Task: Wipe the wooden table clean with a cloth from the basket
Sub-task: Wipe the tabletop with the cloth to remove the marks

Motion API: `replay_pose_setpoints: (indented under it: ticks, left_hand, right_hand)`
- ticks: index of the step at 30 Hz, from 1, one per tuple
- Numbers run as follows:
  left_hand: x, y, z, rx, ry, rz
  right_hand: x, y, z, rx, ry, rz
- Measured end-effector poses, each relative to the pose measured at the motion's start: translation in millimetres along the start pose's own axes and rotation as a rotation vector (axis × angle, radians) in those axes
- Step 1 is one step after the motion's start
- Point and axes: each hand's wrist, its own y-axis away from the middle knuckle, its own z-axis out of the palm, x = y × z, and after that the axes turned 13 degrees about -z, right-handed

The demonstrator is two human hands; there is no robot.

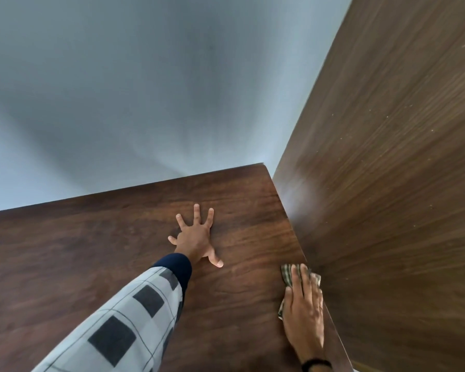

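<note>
Head view: cloth (287, 276) lengthwise along table (91, 251) edge, beneath flat right hand (304, 312)

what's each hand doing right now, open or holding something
Left hand: open, fingers spread flat on the table.
Right hand: open, straight fingers pressing the cloth onto the table.

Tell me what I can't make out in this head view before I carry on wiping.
1. Basket: nowhere in the head view, beyond the frame.
2. Green-brown checked cloth: mostly under the flat right hand, head view; only its edges show.
3. Dark wooden table: left and near parts cut by the frame edges; the grey checked sleeve covers more.
4. Dirt left on the table: too fine to tell.
</note>
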Motion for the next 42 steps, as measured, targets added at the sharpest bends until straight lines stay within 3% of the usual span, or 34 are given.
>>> replay_pose_setpoints:
  ticks: [2,7,13,16,18,22,26,29,35,42]
  left_hand:
    - [1,-1,0,-0.006,-0.003,-0.009]
    - [1,-1,-1,-0.008,-0.003,-0.019]
    - [1,-1,0,-0.003,-0.003,-0.019]
    - [-1,-2,2,0.008,-0.003,0.001]
    - [-2,-2,2,0.016,0.005,0.000]
    - [0,2,1,0.000,0.014,-0.003]
    - [1,11,9,0.033,0.046,0.015]
    - [15,35,25,0.067,0.008,0.115]
    - [42,85,88,-0.071,-0.079,0.185]
    - [44,92,101,-0.023,-0.128,0.162]
  right_hand:
    - [-16,-3,2,0.020,-0.001,0.036]
    - [-37,-75,9,-0.083,0.059,-0.250]
    - [-69,-126,18,-0.084,-0.040,-0.115]
    - [-59,-83,16,-0.094,0.038,-0.357]
    - [-35,-60,7,-0.092,0.054,-0.424]
    - [5,-24,0,-0.021,0.059,-0.113]
    - [-12,1,3,0.042,0.012,0.125]
    - [-21,-17,0,0.067,-0.011,0.109]
    - [-19,-70,-2,-0.058,-0.050,0.000]
    - [12,12,-5,-0.017,-0.056,0.005]
